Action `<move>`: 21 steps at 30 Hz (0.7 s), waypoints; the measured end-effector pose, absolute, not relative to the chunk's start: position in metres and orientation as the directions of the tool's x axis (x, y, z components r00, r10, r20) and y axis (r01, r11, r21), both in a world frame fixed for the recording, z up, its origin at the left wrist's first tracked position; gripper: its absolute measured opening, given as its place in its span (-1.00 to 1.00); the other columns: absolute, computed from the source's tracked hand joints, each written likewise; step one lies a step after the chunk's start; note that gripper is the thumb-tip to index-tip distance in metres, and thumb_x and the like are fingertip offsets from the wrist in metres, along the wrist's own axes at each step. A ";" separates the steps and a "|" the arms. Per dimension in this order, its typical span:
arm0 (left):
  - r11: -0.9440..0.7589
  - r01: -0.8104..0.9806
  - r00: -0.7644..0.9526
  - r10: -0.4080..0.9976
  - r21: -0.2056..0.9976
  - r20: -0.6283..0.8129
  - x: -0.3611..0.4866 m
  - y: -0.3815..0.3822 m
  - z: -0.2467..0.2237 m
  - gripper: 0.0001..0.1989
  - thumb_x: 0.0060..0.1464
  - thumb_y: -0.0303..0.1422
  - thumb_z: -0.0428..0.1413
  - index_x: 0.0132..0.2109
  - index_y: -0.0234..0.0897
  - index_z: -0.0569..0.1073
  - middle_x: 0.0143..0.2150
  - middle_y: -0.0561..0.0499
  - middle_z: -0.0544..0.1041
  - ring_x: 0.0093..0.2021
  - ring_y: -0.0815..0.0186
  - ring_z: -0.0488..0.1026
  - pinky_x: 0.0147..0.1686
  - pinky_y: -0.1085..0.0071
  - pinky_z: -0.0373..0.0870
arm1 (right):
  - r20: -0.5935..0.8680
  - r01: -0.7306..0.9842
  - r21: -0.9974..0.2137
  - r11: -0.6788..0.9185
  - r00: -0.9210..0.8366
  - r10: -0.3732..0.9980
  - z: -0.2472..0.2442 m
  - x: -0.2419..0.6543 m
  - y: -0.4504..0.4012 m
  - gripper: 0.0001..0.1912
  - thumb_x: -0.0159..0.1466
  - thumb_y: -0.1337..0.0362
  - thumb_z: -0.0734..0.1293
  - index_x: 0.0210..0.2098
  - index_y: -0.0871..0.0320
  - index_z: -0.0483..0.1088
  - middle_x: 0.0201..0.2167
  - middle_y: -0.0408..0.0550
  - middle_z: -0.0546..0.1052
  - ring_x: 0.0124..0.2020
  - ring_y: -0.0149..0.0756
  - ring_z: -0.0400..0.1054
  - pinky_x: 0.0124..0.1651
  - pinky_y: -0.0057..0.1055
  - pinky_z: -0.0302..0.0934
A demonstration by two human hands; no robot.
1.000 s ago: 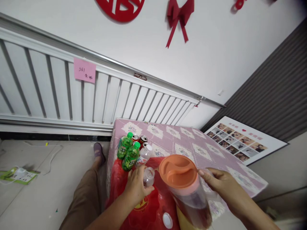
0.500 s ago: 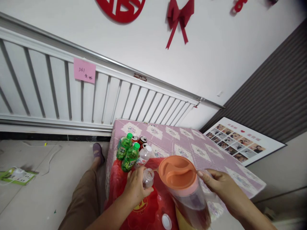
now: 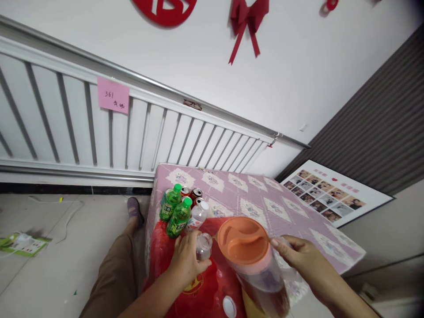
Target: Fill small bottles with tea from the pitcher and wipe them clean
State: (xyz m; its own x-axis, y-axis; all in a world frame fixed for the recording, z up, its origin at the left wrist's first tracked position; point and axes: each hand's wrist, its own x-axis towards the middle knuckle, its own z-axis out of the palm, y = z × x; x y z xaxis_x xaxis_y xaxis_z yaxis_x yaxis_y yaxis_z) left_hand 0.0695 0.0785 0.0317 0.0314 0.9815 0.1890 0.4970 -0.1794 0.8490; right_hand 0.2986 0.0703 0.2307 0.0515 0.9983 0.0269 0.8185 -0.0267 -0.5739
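My left hand (image 3: pixel 185 257) is closed around a clear open-mouthed bottle (image 3: pixel 204 248), keeping it upright over the red cover. By its handle, my right hand (image 3: pixel 294 251) grips a clear pitcher (image 3: pixel 261 276) with an orange lid (image 3: pixel 243 242). The pitcher holds dark liquid and leans toward the bottle, its spout close to the bottle's mouth. Whether liquid is flowing I cannot tell. A white cap (image 3: pixel 229 306) lies on the red cover (image 3: pixel 202 293). Just beyond my left hand stand two green bottles (image 3: pixel 179 218) and a clear bottle with a white cap (image 3: pixel 198 215).
Several drink cans (image 3: pixel 196 193) stand behind the bottles on the purple patterned tablecloth (image 3: pixel 228 187). A white radiator (image 3: pixel 142 132) runs along the wall. A framed photo board (image 3: pixel 334 194) leans at the right. On the floor at left lies a power strip (image 3: pixel 28 245).
The view has shifted very slightly. Both hands keep their hold on the bottle and the pitcher, with the pitcher in nearly the same tilt.
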 end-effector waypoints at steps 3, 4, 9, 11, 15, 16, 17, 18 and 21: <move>-0.180 0.497 0.035 0.982 0.849 0.188 0.070 0.079 0.032 -0.29 -0.23 -0.39 0.28 0.13 -0.23 0.28 0.16 -0.19 0.47 0.18 -0.04 0.37 0.22 -0.09 0.12 | -0.053 0.796 -0.601 -0.070 0.048 0.997 0.230 0.299 0.072 -0.46 0.08 -0.24 0.26 -0.64 0.10 0.18 -0.61 -0.26 0.02 -0.53 -0.40 -0.10 -0.50 -0.44 -0.13; -0.179 0.496 0.035 0.982 0.850 0.186 0.070 0.080 0.032 -0.29 -0.23 -0.39 0.28 0.13 -0.23 0.28 0.16 -0.20 0.47 0.18 -0.05 0.37 0.21 -0.10 0.12 | -0.052 0.792 -0.607 -0.072 0.051 0.997 0.229 0.300 0.073 -0.47 0.08 -0.24 0.26 -0.64 0.09 0.18 -0.60 -0.26 0.02 -0.52 -0.39 -0.10 -0.49 -0.44 -0.14; -0.177 0.494 0.040 0.983 0.851 0.180 0.070 0.079 0.031 -0.27 -0.24 -0.39 0.29 0.14 -0.26 0.27 0.16 -0.21 0.47 0.18 -0.05 0.37 0.22 -0.12 0.10 | -0.061 0.775 -0.628 -0.073 0.045 0.997 0.223 0.305 0.076 -0.49 0.09 -0.21 0.30 -0.61 0.11 0.23 -0.59 -0.26 0.06 -0.51 -0.39 -0.07 -0.47 -0.44 -0.12; -0.177 0.493 0.040 0.983 0.852 0.180 0.070 0.079 0.031 -0.27 -0.24 -0.39 0.29 0.14 -0.25 0.27 0.16 -0.21 0.47 0.19 -0.05 0.37 0.22 -0.11 0.10 | -0.060 0.775 -0.628 -0.071 0.043 0.997 0.223 0.305 0.076 -0.49 0.08 -0.20 0.32 -0.62 0.11 0.23 -0.60 -0.26 0.05 -0.51 -0.39 -0.08 -0.47 -0.44 -0.12; -0.174 0.493 0.034 0.983 0.853 0.181 0.070 0.078 0.031 -0.28 -0.22 -0.39 0.28 0.14 -0.22 0.27 0.15 -0.19 0.48 0.18 -0.03 0.37 0.23 -0.10 0.09 | -0.051 0.784 -0.618 -0.061 0.037 0.998 0.226 0.300 0.076 -0.46 0.07 -0.23 0.31 -0.64 0.12 0.27 -0.63 -0.26 0.07 -0.54 -0.40 -0.07 -0.49 -0.45 -0.11; -0.173 0.492 0.032 0.983 0.853 0.180 0.070 0.078 0.032 -0.28 -0.22 -0.39 0.28 0.14 -0.21 0.27 0.15 -0.19 0.48 0.18 -0.03 0.37 0.23 -0.10 0.09 | -0.047 0.785 -0.616 -0.060 0.039 0.998 0.227 0.299 0.076 -0.46 0.07 -0.24 0.31 -0.64 0.13 0.29 -0.63 -0.26 0.08 -0.54 -0.40 -0.06 -0.49 -0.45 -0.10; -0.171 0.492 0.031 0.983 0.853 0.180 0.070 0.078 0.032 -0.28 -0.22 -0.39 0.28 0.14 -0.21 0.27 0.15 -0.19 0.48 0.18 -0.03 0.38 0.23 -0.11 0.09 | -0.044 0.786 -0.615 -0.060 0.042 0.998 0.228 0.298 0.076 -0.45 0.06 -0.25 0.31 -0.64 0.13 0.30 -0.64 -0.25 0.10 -0.54 -0.39 -0.05 -0.50 -0.45 -0.09; -0.171 0.493 0.030 0.983 0.853 0.179 0.070 0.077 0.033 -0.29 -0.22 -0.39 0.28 0.14 -0.21 0.27 0.15 -0.19 0.48 0.18 -0.03 0.38 0.23 -0.11 0.09 | -0.045 0.787 -0.614 -0.060 0.040 0.998 0.229 0.296 0.076 -0.45 0.05 -0.25 0.31 -0.65 0.13 0.31 -0.65 -0.25 0.11 -0.55 -0.39 -0.04 -0.51 -0.45 -0.07; -0.169 0.496 0.027 0.983 0.852 0.179 0.069 0.077 0.034 -0.30 -0.22 -0.39 0.28 0.14 -0.21 0.28 0.16 -0.18 0.47 0.18 -0.04 0.38 0.24 -0.12 0.09 | 0.021 0.810 -0.586 -0.027 0.049 0.999 0.231 0.294 0.075 -0.46 0.04 -0.23 0.33 -0.68 0.13 0.31 -0.66 -0.24 0.13 -0.56 -0.39 0.00 -0.53 -0.45 -0.04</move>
